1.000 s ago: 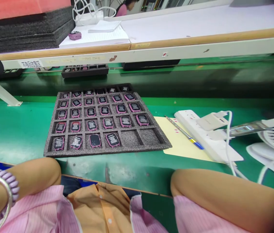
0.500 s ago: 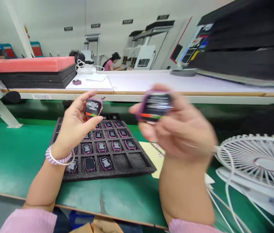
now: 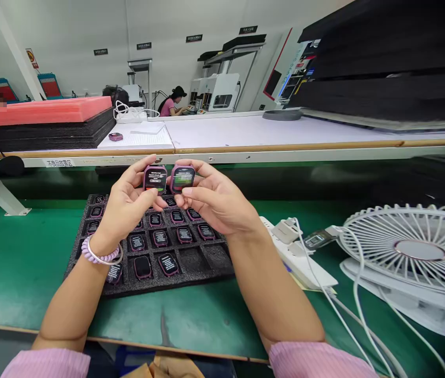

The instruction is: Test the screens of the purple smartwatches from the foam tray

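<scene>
My left hand (image 3: 130,197) grips a purple-cased smartwatch body (image 3: 155,179) whose lit screen shows white text and a coloured strip along the bottom. Close beside it, my right hand (image 3: 218,197) pinches a second purple smartwatch body (image 3: 182,179), its screen showing text and a greenish band. Both screens face me, held above the far part of a black foam tray (image 3: 202,274). Rows of similar purple watches sit in the tray's compartments, most with lit text; one near watch (image 3: 142,267) has a dark screen. Two near-right compartments hold no watch.
A white fan (image 3: 419,249) and a power strip (image 3: 305,260) with chargers and cables stand on the right. Behind runs a white shelf (image 3: 222,128) bearing foam stacks (image 3: 45,126), papers and another purple watch (image 3: 116,136). A co-worker (image 3: 173,102) sits at machines beyond.
My right hand has moved left and brought its watch right beside the one in my left hand. The power strip has come into sight. My view has shifted slightly.
</scene>
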A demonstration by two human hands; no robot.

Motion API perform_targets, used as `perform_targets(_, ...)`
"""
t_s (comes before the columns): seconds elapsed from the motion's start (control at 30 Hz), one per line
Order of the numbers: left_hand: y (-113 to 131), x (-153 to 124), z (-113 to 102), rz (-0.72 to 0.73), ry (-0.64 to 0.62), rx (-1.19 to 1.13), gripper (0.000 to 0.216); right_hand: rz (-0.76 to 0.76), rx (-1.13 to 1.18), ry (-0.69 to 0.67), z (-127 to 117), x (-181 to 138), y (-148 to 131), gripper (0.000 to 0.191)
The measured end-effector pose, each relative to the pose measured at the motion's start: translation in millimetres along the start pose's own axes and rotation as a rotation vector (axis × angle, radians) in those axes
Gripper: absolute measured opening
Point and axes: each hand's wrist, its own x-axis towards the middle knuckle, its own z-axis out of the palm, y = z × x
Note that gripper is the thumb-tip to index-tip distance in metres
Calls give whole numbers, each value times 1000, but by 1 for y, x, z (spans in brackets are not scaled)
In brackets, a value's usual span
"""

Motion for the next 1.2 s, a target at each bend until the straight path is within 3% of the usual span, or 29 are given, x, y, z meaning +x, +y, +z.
perform_targets(0.4, -4, 0, 2, -39, 3, -66, 53, -7, 13, 56, -1, 6, 8, 61)
perform_targets(0.57, -1, 0, 5, -58, 25, -82, 43, -26, 19, 69, 0, 6, 9, 55)
perform_targets(1.2, -3, 4, -2, -58, 3, -108, 40, -39, 0, 54, 4, 5, 10, 55)
